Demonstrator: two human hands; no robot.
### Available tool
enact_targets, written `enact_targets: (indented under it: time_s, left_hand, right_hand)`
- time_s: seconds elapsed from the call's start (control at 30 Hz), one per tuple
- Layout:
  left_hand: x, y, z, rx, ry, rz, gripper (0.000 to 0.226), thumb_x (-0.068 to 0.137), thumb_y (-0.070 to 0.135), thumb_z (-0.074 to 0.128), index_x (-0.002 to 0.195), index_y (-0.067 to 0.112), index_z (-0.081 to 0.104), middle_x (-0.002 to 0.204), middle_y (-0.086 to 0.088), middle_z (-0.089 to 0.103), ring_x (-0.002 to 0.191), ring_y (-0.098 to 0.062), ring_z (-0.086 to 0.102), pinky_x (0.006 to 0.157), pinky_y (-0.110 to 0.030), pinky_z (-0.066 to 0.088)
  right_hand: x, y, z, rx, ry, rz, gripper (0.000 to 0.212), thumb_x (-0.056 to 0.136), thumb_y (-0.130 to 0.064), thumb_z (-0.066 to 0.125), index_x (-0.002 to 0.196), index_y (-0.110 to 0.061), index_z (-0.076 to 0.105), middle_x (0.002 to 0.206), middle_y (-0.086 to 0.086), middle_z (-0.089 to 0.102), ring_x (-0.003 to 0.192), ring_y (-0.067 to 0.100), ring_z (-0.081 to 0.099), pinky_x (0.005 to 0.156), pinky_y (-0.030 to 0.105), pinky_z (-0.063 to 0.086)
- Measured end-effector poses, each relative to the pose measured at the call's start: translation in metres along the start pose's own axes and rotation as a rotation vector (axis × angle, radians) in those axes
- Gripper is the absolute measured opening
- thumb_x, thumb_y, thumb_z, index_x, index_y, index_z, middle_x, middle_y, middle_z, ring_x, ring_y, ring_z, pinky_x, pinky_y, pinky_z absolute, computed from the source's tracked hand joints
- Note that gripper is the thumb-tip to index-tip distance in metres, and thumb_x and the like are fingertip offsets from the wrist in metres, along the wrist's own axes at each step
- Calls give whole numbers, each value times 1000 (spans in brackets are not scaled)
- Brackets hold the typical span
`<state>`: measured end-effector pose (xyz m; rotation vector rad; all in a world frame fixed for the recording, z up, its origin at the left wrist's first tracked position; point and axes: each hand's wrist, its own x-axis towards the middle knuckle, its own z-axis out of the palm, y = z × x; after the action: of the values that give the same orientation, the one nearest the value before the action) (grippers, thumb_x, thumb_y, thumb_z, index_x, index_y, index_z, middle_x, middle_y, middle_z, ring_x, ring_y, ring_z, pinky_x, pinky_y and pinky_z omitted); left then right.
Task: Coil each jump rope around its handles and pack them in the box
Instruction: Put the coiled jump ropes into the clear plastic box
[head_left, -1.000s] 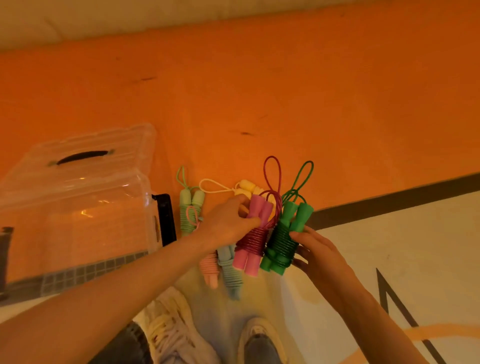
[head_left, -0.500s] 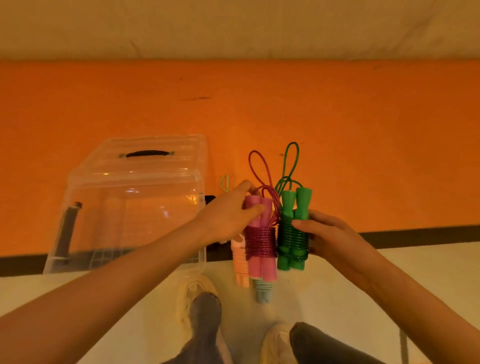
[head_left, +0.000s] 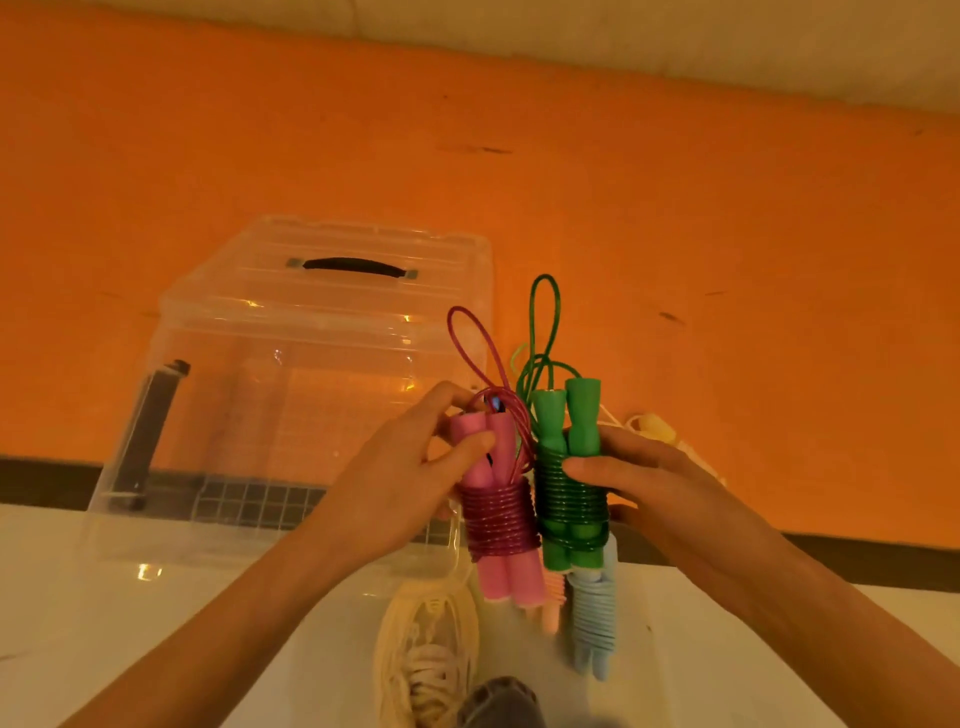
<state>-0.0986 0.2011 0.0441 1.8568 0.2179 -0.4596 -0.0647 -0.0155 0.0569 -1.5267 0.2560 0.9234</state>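
Note:
My left hand (head_left: 400, 478) grips a pink-handled jump rope (head_left: 501, 519) with its magenta cord coiled round both handles and a loop sticking up. Right beside it my right hand (head_left: 660, 483) holds a green jump rope (head_left: 569, 493), coiled the same way. More coiled ropes hang partly hidden behind them: a light blue one (head_left: 595, 623), a peach one (head_left: 553, 597) and a pale yellow one (head_left: 657, 428) at the right. The clear plastic box (head_left: 291, 395), with a black handle on its lid, stands just left of my left hand.
An orange wall (head_left: 675, 208) fills the background, with a dark baseboard (head_left: 857, 556) above the white floor (head_left: 104, 597). My cream sneaker (head_left: 426, 660) and a grey trouser leg (head_left: 498, 701) show at the bottom centre.
The view has swung so the box and the bundle sit more centrally. Both hands keep hold of the ropes and the yellow rope has come into view at the right.

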Motion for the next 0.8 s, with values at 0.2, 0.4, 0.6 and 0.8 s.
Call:
enact_targets:
  time_s: [0.2, 0.4, 0.6, 0.8]
  left_hand:
    - [-2, -40, -19, -155, 147, -42, 19, 87, 39, 66, 102, 31, 57, 95, -2, 70, 77, -22, 71, 70, -39, 58]
    - [-8, -85, -36, -268, 308, -147, 14, 91, 21, 60, 103, 27, 56, 95, 2, 72, 82, -17, 71, 70, -28, 56]
    - [-9, -115, -38, -247, 460, -276, 19, 92, 9, 57, 105, 18, 46, 103, 0, 63, 89, -14, 68, 73, -28, 58]
    - [-5, -135, -38, -42, 431, -381, 26, 93, 21, 59, 109, 18, 39, 96, -2, 62, 88, -25, 67, 80, -53, 55]
  right_hand:
    - [32, 4, 9, -6, -36, 9, 38, 76, -19, 66, 114, -18, 68, 108, 0, 72, 100, 15, 68, 73, 21, 52]
    - [51, -1, 15, 28, -16, -8, 45, 70, -18, 65, 115, -14, 68, 113, 2, 71, 103, 18, 66, 82, 29, 50]
    - [58, -2, 19, -15, -45, -10, 52, 65, -20, 76, 115, -10, 67, 117, 10, 68, 106, 24, 64, 87, 36, 51]
    - [61, 3, 14, -17, -67, -63, 70, 51, -46, 83, 113, -16, 70, 118, 6, 68, 108, 23, 65, 89, 31, 52]
